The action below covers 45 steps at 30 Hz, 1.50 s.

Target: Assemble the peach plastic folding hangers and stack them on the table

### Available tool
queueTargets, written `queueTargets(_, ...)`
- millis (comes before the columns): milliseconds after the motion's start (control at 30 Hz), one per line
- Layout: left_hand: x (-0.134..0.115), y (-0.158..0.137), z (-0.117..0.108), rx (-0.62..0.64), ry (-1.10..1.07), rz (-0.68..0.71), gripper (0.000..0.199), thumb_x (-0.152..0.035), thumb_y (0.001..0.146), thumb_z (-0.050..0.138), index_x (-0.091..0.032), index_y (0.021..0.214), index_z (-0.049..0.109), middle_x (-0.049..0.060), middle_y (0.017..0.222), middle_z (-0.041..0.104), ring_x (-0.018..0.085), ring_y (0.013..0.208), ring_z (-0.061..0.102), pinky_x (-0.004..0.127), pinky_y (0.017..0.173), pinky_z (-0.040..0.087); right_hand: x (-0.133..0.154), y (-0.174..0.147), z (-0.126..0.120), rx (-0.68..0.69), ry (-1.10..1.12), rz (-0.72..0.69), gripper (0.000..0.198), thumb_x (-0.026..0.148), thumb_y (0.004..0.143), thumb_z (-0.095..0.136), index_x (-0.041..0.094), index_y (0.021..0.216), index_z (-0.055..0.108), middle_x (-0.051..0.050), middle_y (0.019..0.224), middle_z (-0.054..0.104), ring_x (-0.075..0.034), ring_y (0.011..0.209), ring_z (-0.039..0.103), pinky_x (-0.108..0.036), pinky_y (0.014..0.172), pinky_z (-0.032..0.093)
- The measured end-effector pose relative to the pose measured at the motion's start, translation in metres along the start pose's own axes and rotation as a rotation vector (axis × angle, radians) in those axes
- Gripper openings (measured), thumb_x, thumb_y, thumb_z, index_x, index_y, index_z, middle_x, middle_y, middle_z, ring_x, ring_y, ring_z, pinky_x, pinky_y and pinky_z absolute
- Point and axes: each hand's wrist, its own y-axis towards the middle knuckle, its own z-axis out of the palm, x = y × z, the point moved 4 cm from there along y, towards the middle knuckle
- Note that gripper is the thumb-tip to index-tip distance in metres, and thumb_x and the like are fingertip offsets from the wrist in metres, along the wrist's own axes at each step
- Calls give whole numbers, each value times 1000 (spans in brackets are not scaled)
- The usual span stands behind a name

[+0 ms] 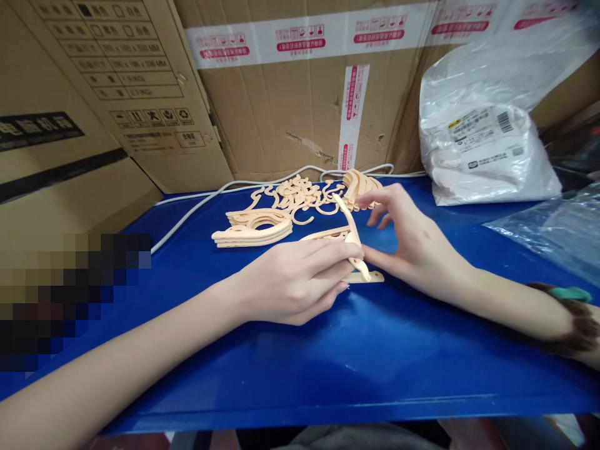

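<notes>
My left hand [300, 278] is closed around a cream plastic hanger part [349, 222], which it holds tilted just above the table. Its fingers hide much of that part. Another flat cream strip [375, 276] shows beneath the fingertips. To the right, my right hand [403, 231] has its fingers spread and curved, with the thumb tip close to the held part; whether it touches cannot be told. Behind my left hand lies a stack of curved cream hanger parts [253, 236]. A loose pile of hanger hooks [300, 192] spreads further back, beside a second stack of curved parts [360, 182].
Everything rests on a blue tabletop [328, 369]. Cardboard boxes [281, 112] wall off the back and left. A white cable [197, 203] runs along the rear. At the back right stands a white plastic bag [487, 144], with clear plastic wrap [557, 225] in front.
</notes>
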Motion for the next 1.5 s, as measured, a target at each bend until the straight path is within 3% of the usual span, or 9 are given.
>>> queueTargets(100, -1, -1, -1, -9, 22, 17, 22, -12, 91, 45, -8, 106, 60, 17, 112, 68, 24, 107, 67, 34, 93, 57, 10, 1, -4, 23, -125, -166, 33, 29, 94, 49, 20, 126, 51, -14, 126, 52, -26, 115, 52, -39, 90, 47)
queueTargets(267, -6, 0, -2, -65, 85, 51, 16, -14, 92, 46, -15, 97, 61, 10, 104, 71, 18, 94, 69, 29, 87, 59, 23, -3, -4, 82, -245, -437, 24, 26, 97, 44, 19, 116, 59, -8, 107, 70, -22, 96, 61, -41, 88, 43)
queueTargets(633, 11, -4, -9, 39, 339, 9, 14, -17, 91, 49, -15, 89, 63, 10, 110, 69, 21, 98, 66, 32, 84, 55, 15, 0, -6, -3, -129, -283, 19, 12, 95, 42, 16, 109, 54, -6, 99, 70, -18, 92, 64, -33, 85, 43)
queueTargets(800, 42, -7, -24, 167, 216, -291, 23, -32, 93, 50, -13, 101, 62, 13, 126, 62, 27, 117, 58, 40, 99, 48, 9, 0, -8, -14, -80, -211, 17, 11, 92, 41, 17, 100, 55, -7, 94, 67, -19, 85, 62, -30, 74, 45)
queueTargets(900, 77, -29, -36, 333, 137, -634, 78, -60, 82, 62, -13, 141, 40, 16, 136, 54, 34, 123, 54, 48, 102, 45, 9, -1, -5, 64, -34, -204, 16, 11, 91, 42, 17, 97, 55, -6, 90, 66, -17, 81, 62, -27, 70, 45)
queueTargets(1000, 104, -63, -45, 538, 49, -858, 115, -70, 72, 65, -9, 153, 11, 24, 154, 28, 41, 135, 39, 55, 105, 40, 10, -2, -2, 109, -25, -212, 15, 11, 90, 43, 18, 95, 56, -5, 90, 67, -16, 82, 62, -25, 69, 45)
queueTargets(1100, 120, -91, -50, 614, -50, -916, 122, -69, 70, 69, -13, 154, 0, 24, 150, 36, 39, 129, 47, 56, 100, 43, 11, -2, -1, 123, -25, -225, 15, 11, 90, 44, 19, 93, 56, -5, 89, 67, -16, 83, 63, -25, 71, 45)
queueTargets(1233, 131, -106, -50, 633, -95, -932, 117, -62, 66, 75, -16, 154, 12, 16, 133, 57, 30, 108, 62, 48, 93, 50, 11, -1, -2, 107, -33, -221, 14, 12, 90, 45, 19, 92, 57, -5, 88, 68, -16, 82, 63, -26, 73, 44)
queueTargets(1500, 134, -107, -50, 664, -64, -939, 104, -46, 70, 75, -10, 151, 20, 14, 124, 64, 28, 103, 63, 44, 91, 51, 11, -2, -1, 128, -48, -216, 14, 14, 91, 44, 20, 91, 57, -5, 87, 69, -16, 79, 62, -28, 71, 43)
